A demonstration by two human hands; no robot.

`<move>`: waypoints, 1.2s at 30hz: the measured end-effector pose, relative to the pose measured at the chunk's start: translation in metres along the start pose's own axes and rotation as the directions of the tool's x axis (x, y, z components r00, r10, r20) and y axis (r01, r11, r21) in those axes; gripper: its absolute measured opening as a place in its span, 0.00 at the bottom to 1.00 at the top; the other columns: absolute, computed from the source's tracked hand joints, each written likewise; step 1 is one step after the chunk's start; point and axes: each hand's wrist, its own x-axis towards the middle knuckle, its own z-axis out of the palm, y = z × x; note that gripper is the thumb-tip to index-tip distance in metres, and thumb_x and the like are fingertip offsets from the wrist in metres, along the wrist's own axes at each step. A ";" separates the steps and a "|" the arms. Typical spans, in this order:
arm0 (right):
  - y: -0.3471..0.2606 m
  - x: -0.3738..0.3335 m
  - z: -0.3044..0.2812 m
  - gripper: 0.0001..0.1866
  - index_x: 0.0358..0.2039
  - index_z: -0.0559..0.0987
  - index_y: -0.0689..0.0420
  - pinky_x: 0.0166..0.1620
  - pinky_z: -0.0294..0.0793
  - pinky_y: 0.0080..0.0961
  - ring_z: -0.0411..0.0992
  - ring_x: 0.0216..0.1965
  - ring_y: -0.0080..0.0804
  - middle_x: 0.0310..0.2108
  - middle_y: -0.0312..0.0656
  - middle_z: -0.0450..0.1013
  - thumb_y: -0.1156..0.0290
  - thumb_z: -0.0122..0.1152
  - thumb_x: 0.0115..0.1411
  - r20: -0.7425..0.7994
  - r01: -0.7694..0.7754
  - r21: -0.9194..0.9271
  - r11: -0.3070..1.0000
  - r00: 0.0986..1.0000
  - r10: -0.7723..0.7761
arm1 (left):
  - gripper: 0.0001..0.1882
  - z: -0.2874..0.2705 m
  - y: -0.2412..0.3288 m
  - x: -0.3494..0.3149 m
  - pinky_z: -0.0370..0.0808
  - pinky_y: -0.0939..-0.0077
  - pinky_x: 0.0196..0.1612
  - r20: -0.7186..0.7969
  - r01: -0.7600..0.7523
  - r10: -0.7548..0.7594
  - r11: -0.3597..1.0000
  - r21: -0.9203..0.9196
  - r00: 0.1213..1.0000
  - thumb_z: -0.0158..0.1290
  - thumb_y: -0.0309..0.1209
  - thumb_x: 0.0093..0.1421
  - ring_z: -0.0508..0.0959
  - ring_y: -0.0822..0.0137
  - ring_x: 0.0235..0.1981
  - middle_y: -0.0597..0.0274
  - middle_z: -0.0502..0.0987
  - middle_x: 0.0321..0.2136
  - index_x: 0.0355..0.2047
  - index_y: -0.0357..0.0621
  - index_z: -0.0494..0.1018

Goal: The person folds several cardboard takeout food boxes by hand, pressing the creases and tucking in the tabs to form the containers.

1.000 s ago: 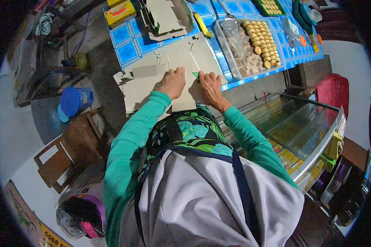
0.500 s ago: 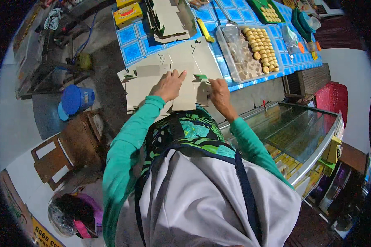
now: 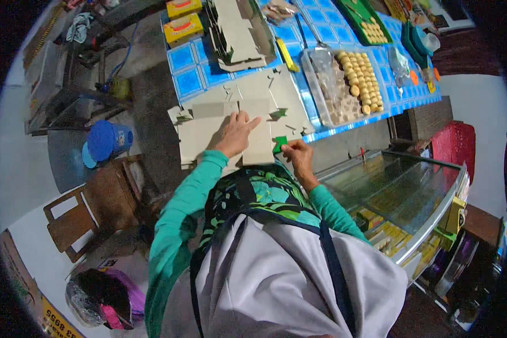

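A flat die-cut cardboard box blank [image 3: 200, 135], plain grey-brown side up, lies at the near edge of the table, partly folded. My left hand [image 3: 235, 135] presses down on its middle with fingers spread, holding nothing. At the blank's right near corner, my right hand [image 3: 299, 160] pinches a small flap [image 3: 279, 144] whose green printed side shows. More flat blanks [image 3: 253, 87] lie under and beyond this one. Farther back is a stack of partly folded cardboard box trays [image 3: 236, 34].
A clear plastic tub [image 3: 343, 115] holds rows of small round pastries [image 3: 361, 79]; a green tray [image 3: 372, 28] holds more. A yellow box cutter [image 3: 287, 54] and yellow boxes [image 3: 184, 29] lie on the blue tablecloth. A glass showcase [image 3: 400, 186] stands right, a blue bucket [image 3: 110, 139] left.
My right hand has drawn toward me, from the flap higher on the blank's right side to the near corner flap. My left hand stays pressed on the cardboard. The whole view has shifted slightly.
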 end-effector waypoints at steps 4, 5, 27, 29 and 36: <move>-0.048 -0.006 0.002 0.12 0.31 0.75 0.61 0.22 0.68 0.23 0.69 0.18 0.28 0.19 0.38 0.71 0.68 0.66 0.49 0.119 -0.130 0.217 0.968 0.987 0.106 | 0.25 -0.017 0.009 -0.012 0.67 0.61 0.46 -0.105 0.072 -0.091 0.982 -0.176 0.990 0.50 0.20 0.48 0.68 0.51 0.43 0.52 0.68 0.37 0.50 0.44 0.71; -0.062 -0.005 0.002 0.13 0.30 0.74 0.60 0.22 0.68 0.25 0.69 0.18 0.29 0.19 0.39 0.72 0.63 0.64 0.52 0.213 -0.207 0.299 0.932 0.966 0.146 | 0.24 -0.020 0.008 -0.014 0.69 0.59 0.44 -0.170 0.099 -0.162 0.940 -0.327 0.972 0.50 0.19 0.50 0.68 0.49 0.42 0.49 0.69 0.37 0.49 0.40 0.71; -0.187 0.180 0.096 0.15 0.44 0.67 0.58 0.29 0.74 0.31 0.71 0.31 0.43 0.30 0.46 0.71 0.62 0.50 0.62 0.320 -0.132 0.870 0.475 0.885 -0.340 | 0.16 -0.076 0.017 -0.111 0.74 0.79 0.36 -0.548 0.143 -0.681 0.680 -0.719 0.486 0.52 0.30 0.60 0.78 0.72 0.30 0.57 0.79 0.30 0.47 0.36 0.72; -0.185 0.202 0.139 0.16 0.43 0.67 0.62 0.31 0.76 0.35 0.72 0.32 0.45 0.32 0.51 0.72 0.62 0.46 0.63 0.176 0.033 0.803 0.595 0.941 -0.290 | 0.16 -0.068 0.009 -0.117 0.74 0.79 0.37 -0.428 0.175 -0.747 0.576 -0.798 0.508 0.52 0.30 0.60 0.78 0.73 0.30 0.59 0.79 0.30 0.47 0.35 0.72; -0.116 0.228 0.187 0.09 0.38 0.70 0.65 0.24 0.73 0.35 0.74 0.25 0.43 0.28 0.51 0.72 0.74 0.50 0.58 0.117 -0.175 0.517 0.838 0.984 0.134 | 0.16 -0.036 -0.014 -0.142 0.72 0.79 0.36 -0.284 0.221 -0.793 0.458 -0.861 0.539 0.54 0.30 0.58 0.75 0.73 0.31 0.61 0.78 0.29 0.45 0.33 0.73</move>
